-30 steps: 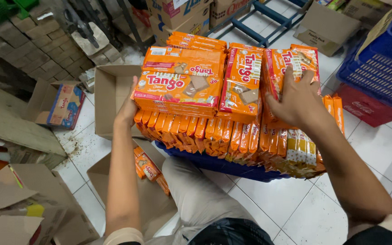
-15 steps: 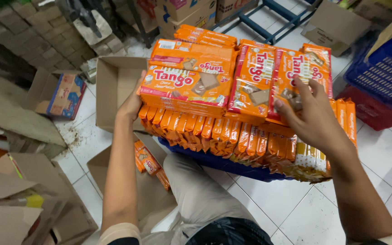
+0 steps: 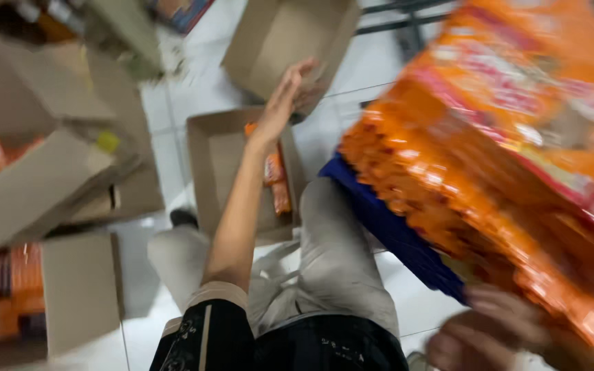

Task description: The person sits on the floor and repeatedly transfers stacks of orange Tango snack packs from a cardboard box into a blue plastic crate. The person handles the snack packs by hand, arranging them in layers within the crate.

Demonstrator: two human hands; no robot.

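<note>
The view is tilted and blurred. A big pile of orange snack packs (image 3: 517,158) fills the right side, stacked in a blue crate (image 3: 393,233) resting against my knee. My left hand (image 3: 290,96) is stretched out with fingers apart and holds nothing. It hovers at the flap of an open cardboard box (image 3: 276,41), just above a second open box (image 3: 221,172) that holds a few orange packs (image 3: 275,178). My right hand (image 3: 496,336) is a blur at the bottom right, beneath the crate's lower end. Its grip cannot be made out.
Flattened and open cardboard boxes (image 3: 29,199) crowd the left side. One at the lower left (image 3: 77,288) has orange packs (image 3: 1,288) beside it. White tiled floor (image 3: 173,103) shows between the boxes. My legs in grey trousers (image 3: 338,254) are in the middle.
My left hand has come off the stacked packs and swung out over the floor boxes. My right hand has dropped from the stack's top to below the crate. The view swung left.
</note>
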